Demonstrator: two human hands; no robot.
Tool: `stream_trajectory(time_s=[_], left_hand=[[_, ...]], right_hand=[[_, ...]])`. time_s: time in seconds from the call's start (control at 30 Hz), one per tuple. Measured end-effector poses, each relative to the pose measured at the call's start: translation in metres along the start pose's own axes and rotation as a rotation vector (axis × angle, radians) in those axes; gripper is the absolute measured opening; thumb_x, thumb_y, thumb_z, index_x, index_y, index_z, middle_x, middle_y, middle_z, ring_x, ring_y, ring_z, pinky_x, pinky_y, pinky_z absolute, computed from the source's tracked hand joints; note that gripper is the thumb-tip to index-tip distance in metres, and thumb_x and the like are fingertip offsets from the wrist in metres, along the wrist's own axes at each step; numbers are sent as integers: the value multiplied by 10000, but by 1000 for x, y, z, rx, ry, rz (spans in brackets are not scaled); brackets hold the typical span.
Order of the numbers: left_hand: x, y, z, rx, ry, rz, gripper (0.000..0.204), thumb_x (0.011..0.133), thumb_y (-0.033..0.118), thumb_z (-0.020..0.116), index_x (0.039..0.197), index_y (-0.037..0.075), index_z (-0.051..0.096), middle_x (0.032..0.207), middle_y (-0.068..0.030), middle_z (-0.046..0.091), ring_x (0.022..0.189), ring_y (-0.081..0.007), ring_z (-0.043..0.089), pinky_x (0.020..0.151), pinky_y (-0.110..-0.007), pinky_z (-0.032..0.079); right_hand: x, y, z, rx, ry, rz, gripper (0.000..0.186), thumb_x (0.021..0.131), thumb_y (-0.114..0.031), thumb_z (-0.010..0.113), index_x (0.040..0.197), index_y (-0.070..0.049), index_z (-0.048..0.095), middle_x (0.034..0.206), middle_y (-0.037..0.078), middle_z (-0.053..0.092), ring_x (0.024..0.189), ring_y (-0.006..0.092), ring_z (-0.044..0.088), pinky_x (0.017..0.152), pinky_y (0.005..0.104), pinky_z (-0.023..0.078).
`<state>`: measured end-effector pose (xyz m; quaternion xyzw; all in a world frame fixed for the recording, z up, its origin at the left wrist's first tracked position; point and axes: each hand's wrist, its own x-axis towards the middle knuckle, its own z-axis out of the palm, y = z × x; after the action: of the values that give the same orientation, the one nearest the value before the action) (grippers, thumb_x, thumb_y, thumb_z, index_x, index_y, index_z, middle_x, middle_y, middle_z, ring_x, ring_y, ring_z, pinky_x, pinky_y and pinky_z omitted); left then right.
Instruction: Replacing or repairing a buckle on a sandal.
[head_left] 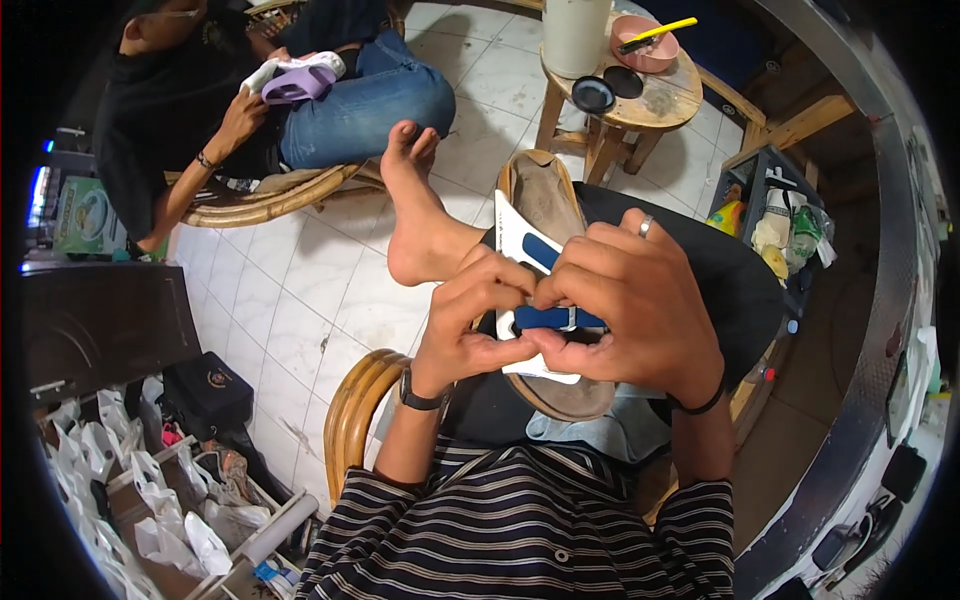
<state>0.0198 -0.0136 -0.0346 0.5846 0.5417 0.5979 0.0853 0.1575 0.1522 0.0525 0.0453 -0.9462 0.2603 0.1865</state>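
A brown sandal sole [548, 195] lies lengthwise on my lap, with a white strap piece [517, 240] bearing blue bands across it. My left hand [470, 315] pinches the left side of the blue band [545, 318] near the buckle. My right hand [640, 300], a ring on one finger, grips the same band from the right and covers the middle of the sandal. Both hands meet at the buckle. My bare foot [415, 215] rests on the tiled floor beyond.
Another person [200, 110] sits at top left in a rattan chair holding a purple and white sandal [297, 80]. A round wooden stool-table [640, 100] carries a white container, a pink bowl and dark lids. White bags [150, 500] fill shelving at lower left; a crate of bottles [775, 225] stands right.
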Motion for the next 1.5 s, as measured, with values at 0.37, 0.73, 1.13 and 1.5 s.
stream_trajectory(time_s=[0.37, 0.73, 1.13, 1.5], left_hand=[[-1, -6, 6, 27, 72, 52, 347, 659, 117, 905, 894, 37, 662, 921, -95, 719, 767, -222, 597, 707, -334, 456], [-3, -8, 4, 117, 19, 99, 297, 713, 267, 914, 809, 43, 745, 898, -75, 718, 736, -192, 549, 616, -290, 400], [-3, -6, -3, 150, -82, 97, 275, 762, 262, 886, 890, 76, 730, 936, -73, 699, 783, -215, 560, 649, -316, 420], [9, 2, 6, 93, -62, 111, 371, 716, 228, 916, 948, 72, 672, 897, -72, 726, 731, -212, 579, 632, -313, 433]], right_hand=[[-3, 10, 10, 146, 79, -20, 245, 721, -291, 823, 846, -112, 710, 767, 11, 577, 764, 205, 579, 705, 371, 399], [-9, 11, 16, 198, 143, -45, 237, 678, -244, 843, 822, -128, 695, 762, -13, 568, 757, 180, 577, 680, 361, 379], [-11, 9, 21, 193, 206, -50, 255, 667, -233, 837, 827, -124, 672, 771, -3, 550, 762, 181, 572, 683, 360, 384], [-25, 9, 15, 310, 304, 65, 317, 580, -94, 827, 857, -106, 674, 856, 37, 702, 702, 222, 595, 670, 344, 419]])
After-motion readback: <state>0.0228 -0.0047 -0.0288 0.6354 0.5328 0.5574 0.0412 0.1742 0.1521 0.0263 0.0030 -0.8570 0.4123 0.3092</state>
